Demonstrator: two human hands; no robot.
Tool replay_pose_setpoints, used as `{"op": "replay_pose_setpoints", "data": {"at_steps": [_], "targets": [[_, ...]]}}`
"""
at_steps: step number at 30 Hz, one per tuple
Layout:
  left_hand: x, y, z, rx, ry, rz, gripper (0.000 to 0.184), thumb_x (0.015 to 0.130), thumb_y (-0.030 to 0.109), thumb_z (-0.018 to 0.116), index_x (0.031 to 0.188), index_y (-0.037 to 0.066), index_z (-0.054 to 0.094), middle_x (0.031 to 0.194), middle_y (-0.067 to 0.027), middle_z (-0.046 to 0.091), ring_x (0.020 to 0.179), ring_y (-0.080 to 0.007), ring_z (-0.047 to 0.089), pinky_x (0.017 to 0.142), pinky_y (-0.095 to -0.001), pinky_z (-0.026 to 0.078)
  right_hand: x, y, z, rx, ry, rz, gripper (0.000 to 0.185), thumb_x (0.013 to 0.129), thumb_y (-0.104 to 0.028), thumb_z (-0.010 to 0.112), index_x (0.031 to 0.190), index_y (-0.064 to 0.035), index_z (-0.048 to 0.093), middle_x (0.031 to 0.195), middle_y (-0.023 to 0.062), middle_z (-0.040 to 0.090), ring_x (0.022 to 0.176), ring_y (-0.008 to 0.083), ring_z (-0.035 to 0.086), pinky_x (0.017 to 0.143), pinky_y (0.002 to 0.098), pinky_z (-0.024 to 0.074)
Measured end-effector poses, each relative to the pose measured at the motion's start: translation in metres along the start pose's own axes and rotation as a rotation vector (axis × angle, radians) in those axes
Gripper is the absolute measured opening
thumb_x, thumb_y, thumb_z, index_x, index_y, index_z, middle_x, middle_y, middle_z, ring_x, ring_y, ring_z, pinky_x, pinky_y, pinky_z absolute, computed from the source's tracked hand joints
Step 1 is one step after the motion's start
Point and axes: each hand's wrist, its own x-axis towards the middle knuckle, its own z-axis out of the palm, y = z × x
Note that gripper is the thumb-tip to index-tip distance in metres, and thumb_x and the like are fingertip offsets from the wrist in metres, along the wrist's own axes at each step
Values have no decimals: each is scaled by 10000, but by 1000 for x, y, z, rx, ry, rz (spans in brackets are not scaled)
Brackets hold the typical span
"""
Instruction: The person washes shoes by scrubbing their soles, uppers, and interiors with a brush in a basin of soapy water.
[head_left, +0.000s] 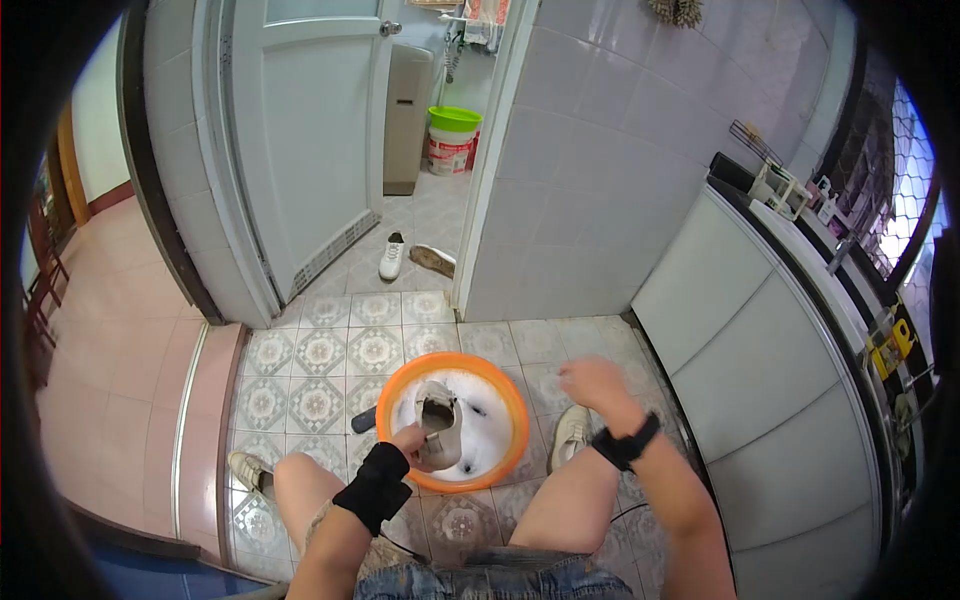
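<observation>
An orange basin (522, 425) full of white suds stands on the tiled floor between the person's legs. My left hand (408, 440) grips a light-coloured shoe (440, 440) by its edge and holds it over the suds, its dark opening facing up. Small dark spots show in the foam beside it. My right hand (592, 382) is raised to the right of the basin, away from the shoe; its fingers are smeared by motion. A dark object (364, 420) lies against the basin's left side.
A white door (315, 130) stands open ahead. Beyond it are a white shoe (391, 257), a brown-soled shoe (432, 261) and a bucket (450, 145) under a green basin (455, 118). White cabinets (780, 400) run along the right. A raised pink sill (210, 430) lies left.
</observation>
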Motion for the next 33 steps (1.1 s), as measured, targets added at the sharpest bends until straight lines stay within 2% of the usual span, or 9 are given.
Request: {"op": "replay_pose_setpoints", "data": {"at_steps": [3,4,6,17,19,24,28,30,33], "targets": [[62,-42,-42,444,-226,436,618,472,360,804,949,42,573,832,-148,545,706,-274,591,590,-305,500,41,-42,26,44,-175,-15,249,744,-270,527,906,-133,656,862,117,636,806,308,595,722,400,471],[62,-45,-45,520,-292,472,459,671,337,623,1017,48,536,926,-147,557,776,-297,594,622,-424,498,48,-54,32,135,-188,-3,262,744,-271,517,912,-127,659,839,119,638,787,289,604,690,381,481],[-55,21,17,-50,-105,-4,395,857,368,453,1118,74,491,1011,-132,585,830,-306,607,657,-524,501,51,-70,53,237,-202,11,276,744,-272,508,917,-121,661,816,121,641,768,270,614,659,361,491],[-78,33,43,-13,24,-32,557,879,529,302,1188,91,452,1097,-139,552,954,-314,562,785,-532,452,-3,-77,262,1061,-406,582,336,699,-213,616,919,40,591,859,173,617,689,272,613,555,363,501],[-49,19,26,-140,-27,-73,310,879,211,385,1174,118,368,1031,-143,560,856,-338,600,673,-572,487,-9,-74,287,1130,-440,744,311,704,-193,578,825,93,590,822,233,615,751,326,619,626,391,475],[-41,16,42,-49,69,-97,472,916,437,290,1261,120,346,1182,-146,494,995,-343,544,792,-565,445,-21,-62,305,1353,-527,1104,397,777,-219,547,1090,21,501,968,170,583,772,295,598,635,417,485],[-31,7,47,-36,55,-95,484,921,447,257,1271,122,334,1192,-152,485,1008,-349,534,791,-565,447,-39,-45,381,1467,-471,838,239,766,-155,496,885,32,587,775,170,616,791,267,608,697,335,473],[-25,5,45,-140,5,-140,333,911,208,305,1236,135,295,1140,-146,506,926,-341,580,728,-545,488,-41,-45,436,2063,-314,1233,343,799,-226,518,1109,-95,451,995,78,550,891,278,549,748,440,444],[-24,6,52,-103,48,-174,335,907,204,314,1236,146,301,1155,-142,498,952,-344,566,744,-552,478,-41,-43,442,1818,-509,1215,243,817,-222,505,1035,-120,466,954,73,539,826,256,546,729,436,449]]}}
